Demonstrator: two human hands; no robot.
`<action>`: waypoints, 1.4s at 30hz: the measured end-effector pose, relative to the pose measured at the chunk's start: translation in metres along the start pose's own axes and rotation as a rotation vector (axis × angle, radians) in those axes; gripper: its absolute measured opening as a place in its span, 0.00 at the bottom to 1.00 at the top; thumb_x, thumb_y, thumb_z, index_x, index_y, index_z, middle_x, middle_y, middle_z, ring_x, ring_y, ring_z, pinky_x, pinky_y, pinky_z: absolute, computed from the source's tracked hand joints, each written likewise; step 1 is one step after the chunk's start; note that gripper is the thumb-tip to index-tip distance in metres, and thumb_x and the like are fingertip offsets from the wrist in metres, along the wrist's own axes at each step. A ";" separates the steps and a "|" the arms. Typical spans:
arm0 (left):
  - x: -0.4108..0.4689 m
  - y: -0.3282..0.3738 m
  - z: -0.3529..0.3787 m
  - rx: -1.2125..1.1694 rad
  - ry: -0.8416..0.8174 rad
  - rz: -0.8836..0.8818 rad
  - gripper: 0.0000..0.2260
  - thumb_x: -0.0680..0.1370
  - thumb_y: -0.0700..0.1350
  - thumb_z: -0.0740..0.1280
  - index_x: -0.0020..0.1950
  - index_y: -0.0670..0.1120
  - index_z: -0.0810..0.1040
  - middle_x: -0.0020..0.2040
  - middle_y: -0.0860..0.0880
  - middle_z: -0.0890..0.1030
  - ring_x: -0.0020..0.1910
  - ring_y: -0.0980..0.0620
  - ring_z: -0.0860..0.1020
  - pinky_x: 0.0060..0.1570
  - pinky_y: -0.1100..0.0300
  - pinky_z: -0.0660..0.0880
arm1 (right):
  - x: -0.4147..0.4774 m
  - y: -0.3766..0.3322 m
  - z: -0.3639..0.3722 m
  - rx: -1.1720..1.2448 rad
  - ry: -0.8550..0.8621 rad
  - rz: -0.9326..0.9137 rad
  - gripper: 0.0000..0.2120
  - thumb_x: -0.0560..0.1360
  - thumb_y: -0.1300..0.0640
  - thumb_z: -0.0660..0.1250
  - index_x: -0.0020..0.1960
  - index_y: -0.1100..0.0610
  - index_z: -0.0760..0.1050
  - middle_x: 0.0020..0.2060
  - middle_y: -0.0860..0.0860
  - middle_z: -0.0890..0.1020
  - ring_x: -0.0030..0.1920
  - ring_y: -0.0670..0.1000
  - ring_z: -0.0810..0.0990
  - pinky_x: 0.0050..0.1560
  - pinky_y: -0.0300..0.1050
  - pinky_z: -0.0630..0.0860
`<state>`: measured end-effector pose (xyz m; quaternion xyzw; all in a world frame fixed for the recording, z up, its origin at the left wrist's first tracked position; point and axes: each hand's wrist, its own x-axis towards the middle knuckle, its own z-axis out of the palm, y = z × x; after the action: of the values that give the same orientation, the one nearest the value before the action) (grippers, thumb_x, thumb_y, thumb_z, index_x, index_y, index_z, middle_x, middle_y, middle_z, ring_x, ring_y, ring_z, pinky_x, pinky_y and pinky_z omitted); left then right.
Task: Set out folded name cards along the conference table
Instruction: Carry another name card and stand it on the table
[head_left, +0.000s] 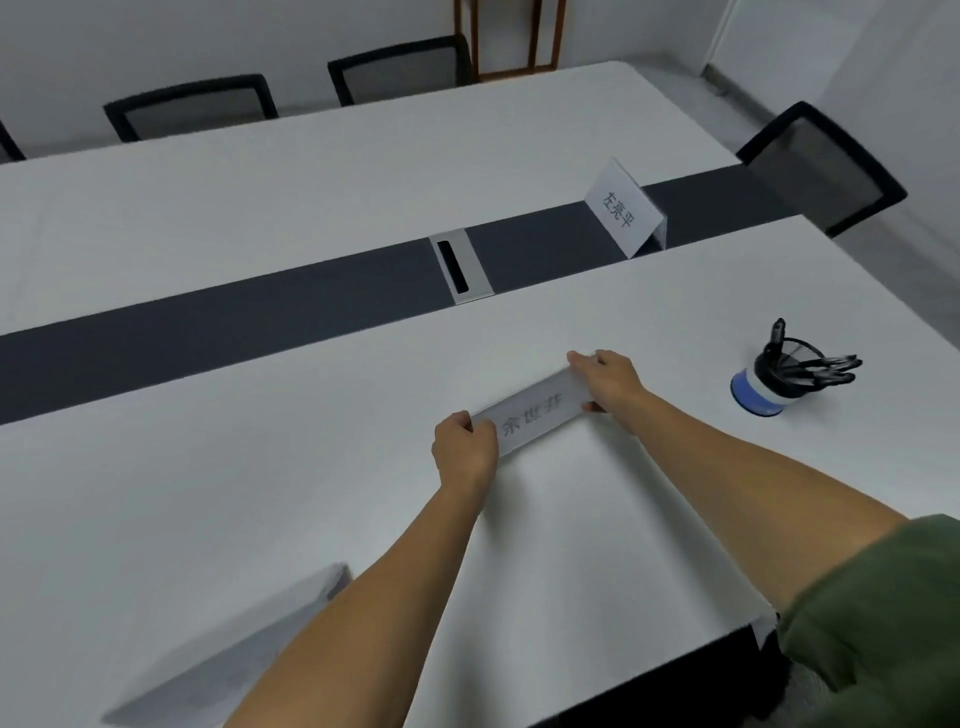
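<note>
Upright card (623, 213) 左亮平; held card (535, 413) 余世

Near card (535, 413) on table (260, 493), pen holder (763, 379) right, far card (621, 210) behind.

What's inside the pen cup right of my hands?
Several black pens stick out of the pen cup, most leaning right. Their lower ends and whatever else lies at the bottom are hidden by its wall.
</note>
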<state>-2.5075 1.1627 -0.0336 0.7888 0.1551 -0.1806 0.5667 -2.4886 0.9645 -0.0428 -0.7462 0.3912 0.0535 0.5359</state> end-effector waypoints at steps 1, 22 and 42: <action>0.008 -0.001 0.005 0.007 -0.009 0.004 0.15 0.71 0.34 0.58 0.32 0.48 0.54 0.30 0.50 0.56 0.31 0.52 0.53 0.30 0.60 0.51 | 0.011 0.001 0.002 0.013 0.009 0.019 0.16 0.77 0.44 0.64 0.45 0.58 0.71 0.49 0.54 0.74 0.41 0.52 0.76 0.54 0.57 0.81; 0.091 0.003 0.012 0.878 -0.108 0.361 0.10 0.78 0.44 0.63 0.53 0.42 0.82 0.49 0.43 0.83 0.51 0.41 0.80 0.46 0.53 0.76 | 0.063 -0.003 -0.008 -0.419 -0.027 -0.166 0.22 0.81 0.58 0.58 0.74 0.62 0.65 0.74 0.56 0.67 0.73 0.57 0.66 0.72 0.47 0.61; 0.123 0.007 0.026 0.869 -0.063 0.399 0.10 0.77 0.39 0.63 0.51 0.36 0.82 0.49 0.38 0.83 0.39 0.46 0.68 0.44 0.53 0.75 | 0.089 0.010 -0.026 -0.780 0.105 -0.429 0.12 0.75 0.66 0.60 0.54 0.67 0.79 0.52 0.63 0.83 0.54 0.65 0.78 0.55 0.58 0.75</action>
<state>-2.3982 1.1409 -0.0915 0.9612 -0.1064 -0.1405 0.2124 -2.4420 0.8949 -0.0839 -0.9585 0.2047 0.0468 0.1928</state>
